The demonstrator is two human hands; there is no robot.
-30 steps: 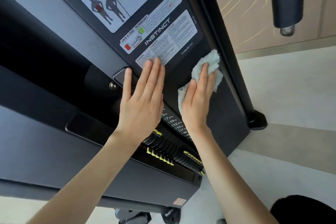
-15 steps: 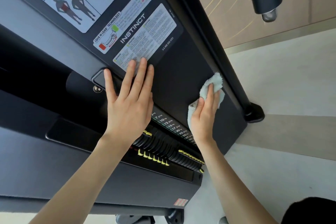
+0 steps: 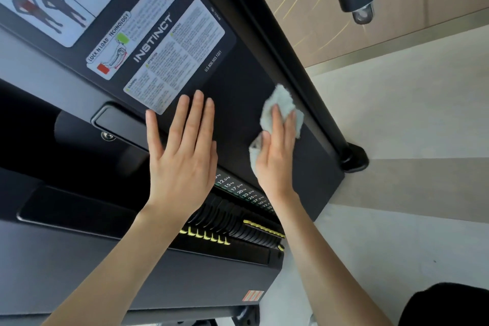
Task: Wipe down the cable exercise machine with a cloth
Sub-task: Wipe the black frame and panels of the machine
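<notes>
Mid-wipe on panel [image 3: 238, 92], right side by the post. Pressing cloth [image 3: 280, 103] flat with right hand [image 3: 275, 159], fingers near-straight, thumb hidden. Bracing with left hand [image 3: 182, 159], splayed, holding nothing. Probably left: labels [image 3: 174, 55], weight stack [image 3: 238, 222]. Can't tell what's already clean.

We find the machine panel [image 3: 238, 74] carrying a printed label [image 3: 174, 55]. The left hand [image 3: 182, 161] lies flat on the panel at that label's lower edge; the right hand [image 3: 277, 156] presses a pale cloth [image 3: 280, 100] onto it beside the post [image 3: 291, 61].
</notes>
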